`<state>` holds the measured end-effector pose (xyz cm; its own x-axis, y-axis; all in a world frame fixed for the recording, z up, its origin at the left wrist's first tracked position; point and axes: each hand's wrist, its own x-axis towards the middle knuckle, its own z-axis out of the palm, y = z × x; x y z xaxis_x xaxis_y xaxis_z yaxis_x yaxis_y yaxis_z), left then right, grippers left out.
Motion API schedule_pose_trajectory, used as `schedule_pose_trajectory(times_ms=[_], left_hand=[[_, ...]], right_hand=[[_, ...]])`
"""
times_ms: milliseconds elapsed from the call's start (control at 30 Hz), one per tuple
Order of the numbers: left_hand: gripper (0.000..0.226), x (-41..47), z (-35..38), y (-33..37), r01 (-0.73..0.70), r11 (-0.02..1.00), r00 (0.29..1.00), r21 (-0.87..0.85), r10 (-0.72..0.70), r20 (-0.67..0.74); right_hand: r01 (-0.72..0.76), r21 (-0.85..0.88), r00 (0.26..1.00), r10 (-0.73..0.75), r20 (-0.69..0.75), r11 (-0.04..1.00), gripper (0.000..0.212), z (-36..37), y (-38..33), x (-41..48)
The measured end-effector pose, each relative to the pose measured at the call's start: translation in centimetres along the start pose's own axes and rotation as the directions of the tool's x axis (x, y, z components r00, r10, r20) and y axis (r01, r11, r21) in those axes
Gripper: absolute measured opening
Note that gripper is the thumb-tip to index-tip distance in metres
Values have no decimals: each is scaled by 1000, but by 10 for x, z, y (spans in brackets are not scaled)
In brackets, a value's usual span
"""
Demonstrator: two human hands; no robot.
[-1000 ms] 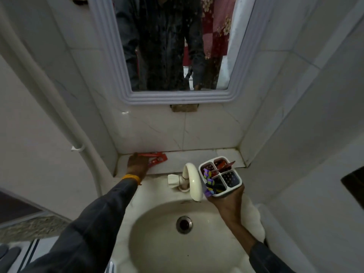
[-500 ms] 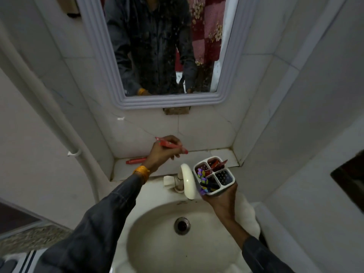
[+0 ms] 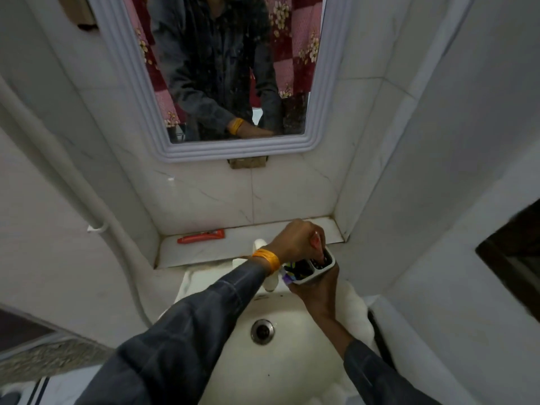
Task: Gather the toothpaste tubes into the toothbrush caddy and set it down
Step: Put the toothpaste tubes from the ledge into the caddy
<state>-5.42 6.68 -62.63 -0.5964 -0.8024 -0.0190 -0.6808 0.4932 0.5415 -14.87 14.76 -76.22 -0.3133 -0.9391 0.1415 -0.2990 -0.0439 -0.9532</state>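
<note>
Left hand (image 3: 295, 239) is curled over the toothbrush caddy (image 3: 317, 268), its fingers closed around a red toothpaste tube (image 3: 317, 241) whose end is being pushed into a rear compartment. The caddy is cupped from beneath by the right hand (image 3: 318, 290), closed around its base and held above the back rim of the sink (image 3: 295, 363). A second red tube (image 3: 201, 237) is left lying on the ledge (image 3: 204, 252), towards its left end. If the tube is released before it is seated, it may be tipped out into the basin; the caddy could also be tilted by the downward push, and its contents spilled.
</note>
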Motion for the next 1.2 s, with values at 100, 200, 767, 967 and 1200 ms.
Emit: schedule_pose_trajectory(times_ms=[100,200,767,967,1200], left_hand=[[18,4,14,2,-3,990,1000,141,-1,26],[25,3,19,4,-59,975,998,216,53,34],[59,-76,-9,-244,685,720,727,112,-669,-155],[44,-65,-6,-244,614,706,782,353,-604,-155],[41,-55,-24,-198,616,781,782,105,-591,-197]], right_hand=[[-109,-100,994,107,-24,989,88,-2,11,-5],[-147,-79,989,143,-48,986,84,-4,16,-8],[-188,76,982,190,-21,979,131,-2,47,6],[-147,144,989,146,14,979,116,-4,43,6],[-145,140,988,151,-28,979,131,-4,35,2]])
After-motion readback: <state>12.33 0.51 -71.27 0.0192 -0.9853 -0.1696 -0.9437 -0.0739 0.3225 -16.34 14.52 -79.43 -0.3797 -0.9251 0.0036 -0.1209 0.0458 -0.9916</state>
